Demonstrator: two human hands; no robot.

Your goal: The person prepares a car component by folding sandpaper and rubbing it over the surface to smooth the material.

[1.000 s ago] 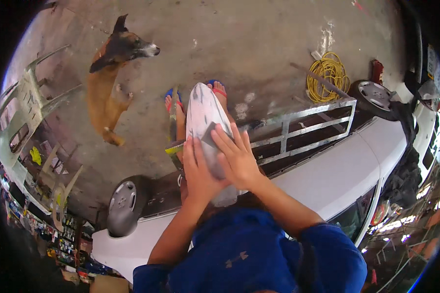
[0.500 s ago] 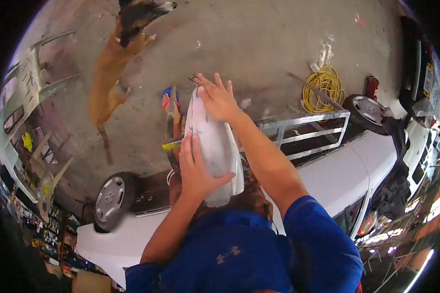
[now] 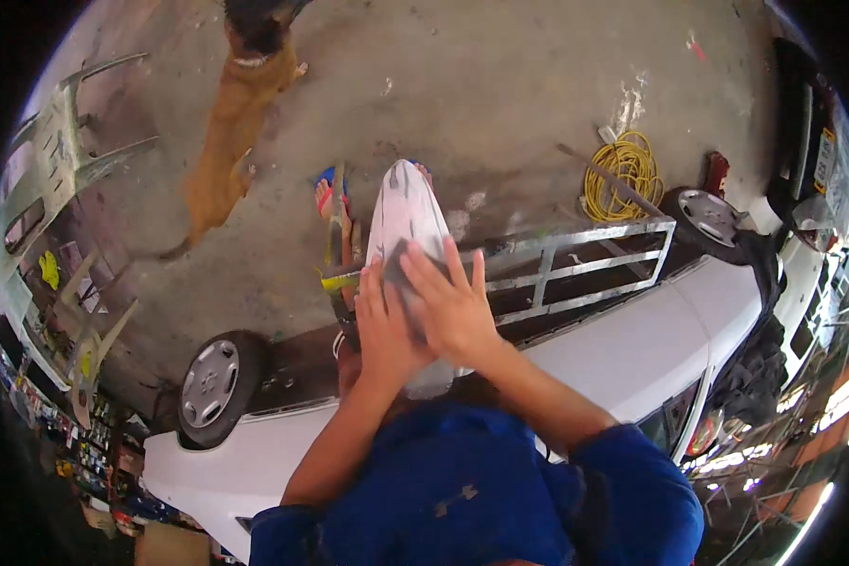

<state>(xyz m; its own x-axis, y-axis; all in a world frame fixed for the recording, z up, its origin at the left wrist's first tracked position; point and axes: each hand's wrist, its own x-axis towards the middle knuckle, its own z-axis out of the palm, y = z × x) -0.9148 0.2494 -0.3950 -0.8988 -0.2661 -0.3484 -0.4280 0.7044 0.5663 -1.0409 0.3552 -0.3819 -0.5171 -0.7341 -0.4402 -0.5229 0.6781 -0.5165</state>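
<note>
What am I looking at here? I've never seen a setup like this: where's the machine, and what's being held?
There is no machine: these are a person's bare hands, seen from a fisheye camera on their head, looking down, so straight edges bend. The left hand lies flat on a long, pale piece with dark streaks. The right hand is spread over a dark grey patch, perhaps a pad, mostly hidden. What supports the piece is hidden. On the floor beyond are a dog and a yellow coil.
</note>
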